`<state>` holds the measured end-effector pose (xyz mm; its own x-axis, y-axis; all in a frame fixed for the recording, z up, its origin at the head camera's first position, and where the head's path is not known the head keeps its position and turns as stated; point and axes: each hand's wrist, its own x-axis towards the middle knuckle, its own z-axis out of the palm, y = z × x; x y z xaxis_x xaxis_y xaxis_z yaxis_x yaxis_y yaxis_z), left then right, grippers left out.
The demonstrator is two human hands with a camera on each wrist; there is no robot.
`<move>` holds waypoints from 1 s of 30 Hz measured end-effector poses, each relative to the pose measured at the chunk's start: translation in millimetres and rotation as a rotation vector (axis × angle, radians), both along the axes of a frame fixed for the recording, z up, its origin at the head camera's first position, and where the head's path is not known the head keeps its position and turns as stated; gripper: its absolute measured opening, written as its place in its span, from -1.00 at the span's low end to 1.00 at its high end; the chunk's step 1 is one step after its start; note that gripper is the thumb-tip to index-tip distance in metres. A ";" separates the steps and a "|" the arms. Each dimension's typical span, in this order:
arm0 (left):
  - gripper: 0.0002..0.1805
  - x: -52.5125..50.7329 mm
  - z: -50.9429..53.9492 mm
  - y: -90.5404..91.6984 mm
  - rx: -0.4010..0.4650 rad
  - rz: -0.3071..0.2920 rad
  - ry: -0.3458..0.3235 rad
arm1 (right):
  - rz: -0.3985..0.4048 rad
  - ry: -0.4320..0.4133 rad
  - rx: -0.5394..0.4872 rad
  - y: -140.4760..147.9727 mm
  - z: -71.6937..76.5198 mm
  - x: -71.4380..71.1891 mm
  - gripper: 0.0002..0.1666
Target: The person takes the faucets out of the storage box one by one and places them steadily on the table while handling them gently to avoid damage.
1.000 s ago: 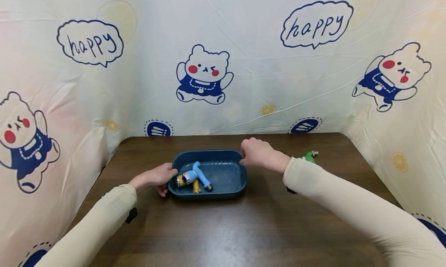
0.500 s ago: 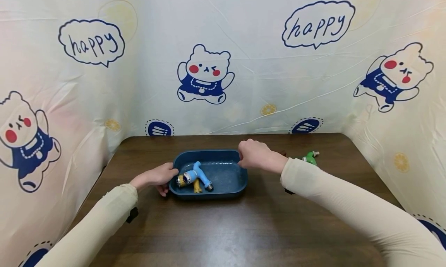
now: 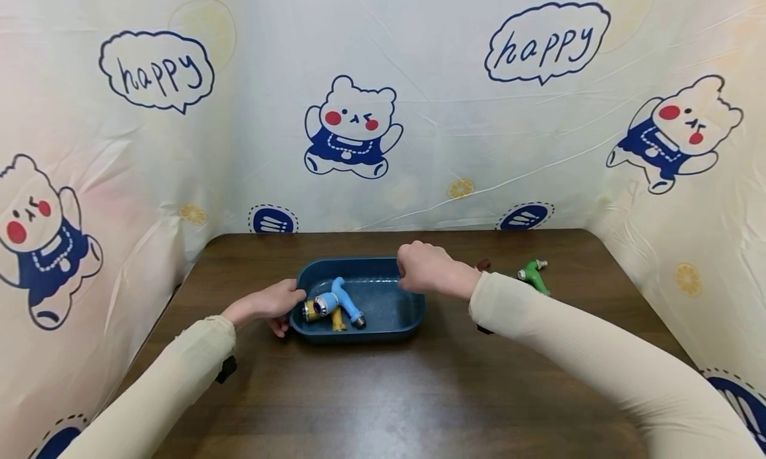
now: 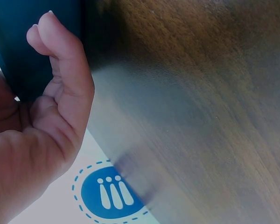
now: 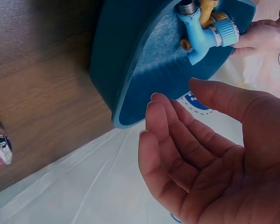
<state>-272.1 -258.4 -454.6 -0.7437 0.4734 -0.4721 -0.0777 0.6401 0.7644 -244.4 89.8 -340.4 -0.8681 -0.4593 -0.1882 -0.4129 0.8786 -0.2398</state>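
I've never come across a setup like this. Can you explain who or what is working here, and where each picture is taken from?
There is no machine: a person works with two bare hands. The head picture comes from a camera worn on the head, looking forward and down; the other two come from cameras on the wrists.

On the table sits a tray with a blue tap and a yellow tap in it. To the right lie a green tap and a reddish thing, partly hidden.

The left hand grips the tray's left end. The right hand is at its right end, fingers loosely bent, holding nothing; whether it touches the tray is unclear.
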 end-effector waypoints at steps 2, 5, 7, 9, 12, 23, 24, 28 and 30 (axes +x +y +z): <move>-0.68 -3.7 -5.6 -3.1 0.000 -0.003 0.002 | 0.006 -0.005 0.000 -2.5 0.4 0.4 -0.68; -0.66 -7.7 -11.0 -6.7 -0.008 -0.007 0.003 | 0.015 -0.005 0.005 -6.2 0.7 0.5 -0.68; -0.66 -10.0 -13.6 -8.2 -0.023 0.002 -0.001 | 0.022 -0.002 0.014 -8.7 0.9 0.0 -0.66; -0.66 -9.1 -12.4 -8.3 -0.025 -0.006 0.003 | 0.025 -0.002 0.025 -11.3 0.4 -1.1 -0.67; -0.66 -2.8 -4.7 -5.2 -0.028 -0.008 0.017 | 0.021 -0.008 0.035 -14.9 -0.5 -2.8 -0.68; -0.57 -52.8 -81.2 -38.7 0.080 0.093 -0.117 | 0.007 -0.029 0.056 -25.5 -5.7 -9.4 -0.65; -0.58 -47.2 -73.4 -34.9 0.065 0.075 -0.098 | 0.007 -0.031 0.058 -26.2 -6.1 -9.8 -0.66; -0.65 -7.4 -13.1 -6.0 0.003 0.042 -0.029 | 0.009 -0.058 0.049 -28.6 -7.4 -10.5 -0.71; -0.68 9.5 12.9 8.4 -0.041 0.054 -0.008 | 0.007 -0.075 0.046 -29.6 -8.0 -11.1 -0.74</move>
